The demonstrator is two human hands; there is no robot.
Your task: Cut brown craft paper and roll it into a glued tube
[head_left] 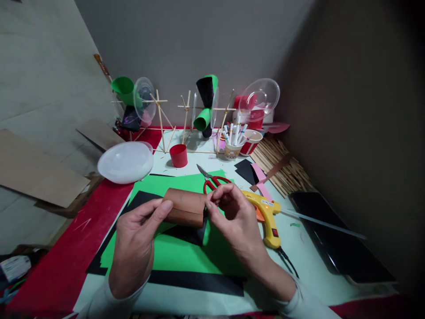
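A brown paper tube (184,206) is held sideways above the green paper (139,257), its long seam facing me. My left hand (136,239) pinches the tube's left end between thumb and fingers. At the right end, the thumb and fingertips of my right hand (237,219) close on the rim. Black paper (199,282) lies under the green sheets. Just beyond my right hand are red-handled scissors (212,178), blades pointing away. The yellow glue gun (272,221) rests to the right of that hand with a glue stick (322,223) sticking out its back.
A stick frame (161,117) carrying green and black paper cones (203,119) stands at the back. Nearer are a red paper ring (178,156), a cup of markers (233,150) and a white plastic lid (125,163). Wooden sticks (282,166) and a black tablet-like slab (338,239) lie right.
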